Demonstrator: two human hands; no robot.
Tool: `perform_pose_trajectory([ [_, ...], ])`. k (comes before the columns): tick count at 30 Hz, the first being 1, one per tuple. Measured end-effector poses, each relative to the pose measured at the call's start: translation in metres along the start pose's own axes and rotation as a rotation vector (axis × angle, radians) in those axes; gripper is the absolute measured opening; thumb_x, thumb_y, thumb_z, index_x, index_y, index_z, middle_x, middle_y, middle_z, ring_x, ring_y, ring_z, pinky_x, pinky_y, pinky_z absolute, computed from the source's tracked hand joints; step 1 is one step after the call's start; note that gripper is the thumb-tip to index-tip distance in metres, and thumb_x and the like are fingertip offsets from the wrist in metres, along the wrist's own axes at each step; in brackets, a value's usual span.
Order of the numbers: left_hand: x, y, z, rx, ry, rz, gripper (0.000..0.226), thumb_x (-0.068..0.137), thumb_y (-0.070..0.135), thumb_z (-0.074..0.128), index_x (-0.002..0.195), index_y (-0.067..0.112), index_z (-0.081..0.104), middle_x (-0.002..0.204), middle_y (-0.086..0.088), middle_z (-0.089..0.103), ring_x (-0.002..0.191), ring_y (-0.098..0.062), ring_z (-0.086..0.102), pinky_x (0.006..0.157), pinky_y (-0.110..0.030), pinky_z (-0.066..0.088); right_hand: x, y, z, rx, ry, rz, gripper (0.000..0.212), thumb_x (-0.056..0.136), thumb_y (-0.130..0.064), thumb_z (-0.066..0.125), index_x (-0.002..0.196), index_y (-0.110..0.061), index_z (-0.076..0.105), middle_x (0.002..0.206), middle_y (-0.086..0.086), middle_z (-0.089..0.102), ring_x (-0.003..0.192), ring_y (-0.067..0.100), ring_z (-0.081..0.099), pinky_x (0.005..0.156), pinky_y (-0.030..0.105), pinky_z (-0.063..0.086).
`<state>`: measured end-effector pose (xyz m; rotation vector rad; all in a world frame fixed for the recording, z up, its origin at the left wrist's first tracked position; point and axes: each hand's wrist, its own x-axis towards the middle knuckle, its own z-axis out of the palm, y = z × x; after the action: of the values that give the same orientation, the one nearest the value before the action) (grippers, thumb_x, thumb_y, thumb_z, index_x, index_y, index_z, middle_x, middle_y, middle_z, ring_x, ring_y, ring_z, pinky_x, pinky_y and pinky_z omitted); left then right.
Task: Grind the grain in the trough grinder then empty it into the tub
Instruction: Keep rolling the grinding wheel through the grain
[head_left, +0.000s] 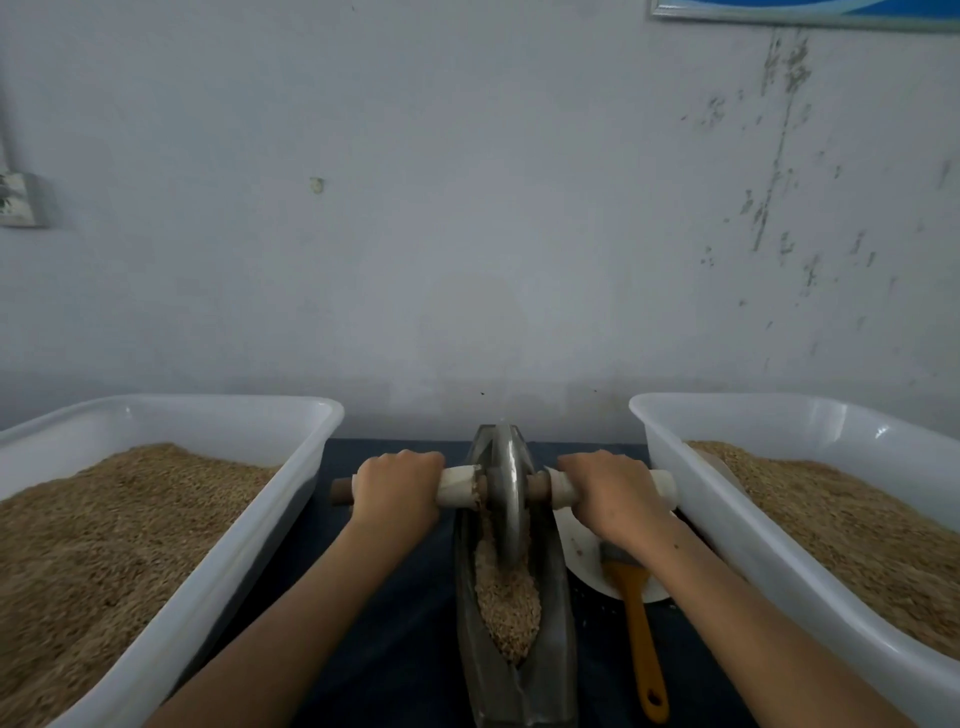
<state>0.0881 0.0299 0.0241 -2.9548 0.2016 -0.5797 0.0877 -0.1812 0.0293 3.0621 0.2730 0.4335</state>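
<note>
A dark metal trough grinder (558, 639) lies lengthwise in front of me, with pale crushed grain (506, 597) in its groove. A steel grinding wheel (506, 493) stands upright in the far part of the trough on a wooden axle with white wrapped handles. My left hand (397, 488) grips the left handle. My right hand (610, 491) grips the right handle. A white tub (171, 613) of brown grain stands on the left. A second white tub (779, 566) of grain stands on the right.
Just right of the trough, a white plate (584, 556) carries a brush with an orange handle (641, 649). Everything rests on a dark blue table surface (395, 597). A pale scuffed wall (467, 234) rises right behind the trough, with a socket (21, 200) at far left.
</note>
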Motion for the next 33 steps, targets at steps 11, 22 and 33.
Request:
perform_pose_trajectory([
  [11, 0.003, -0.011, -0.013, -0.032, -0.415, 0.072, 0.046, 0.076, 0.032, 0.072, 0.118, 0.021, 0.058, 0.108, -0.002, 0.064, 0.097, -0.020, 0.061, 0.073, -0.030, 0.041, -0.003, 0.005, -0.026, 0.026, -0.486, -0.040, 0.026, 0.078, -0.016, 0.071, 0.102, -0.018, 0.062, 0.093, 0.000, 0.063, 0.086, 0.018, 0.063, 0.071, 0.028, 0.050],
  [22, 0.002, -0.002, 0.000, 0.000, -0.039, 0.018, 0.027, 0.089, 0.028, 0.057, 0.113, 0.020, 0.048, 0.104, 0.000, 0.061, 0.092, -0.019, 0.059, 0.069, -0.028, 0.038, -0.002, 0.000, -0.003, -0.020, 0.002, -0.010, 0.014, 0.089, -0.010, 0.054, 0.094, -0.023, 0.055, 0.098, 0.000, 0.064, 0.091, 0.021, 0.060, 0.074, 0.031, 0.043],
  [33, 0.003, -0.014, -0.006, -0.052, -0.426, 0.070, 0.048, 0.076, 0.032, 0.073, 0.118, 0.019, 0.055, 0.110, -0.003, 0.063, 0.098, -0.020, 0.060, 0.074, -0.029, 0.042, -0.003, 0.002, -0.031, -0.047, -0.507, -0.039, 0.036, 0.080, -0.018, 0.071, 0.113, -0.018, 0.060, 0.105, 0.005, 0.065, 0.093, 0.019, 0.063, 0.075, 0.029, 0.050],
])
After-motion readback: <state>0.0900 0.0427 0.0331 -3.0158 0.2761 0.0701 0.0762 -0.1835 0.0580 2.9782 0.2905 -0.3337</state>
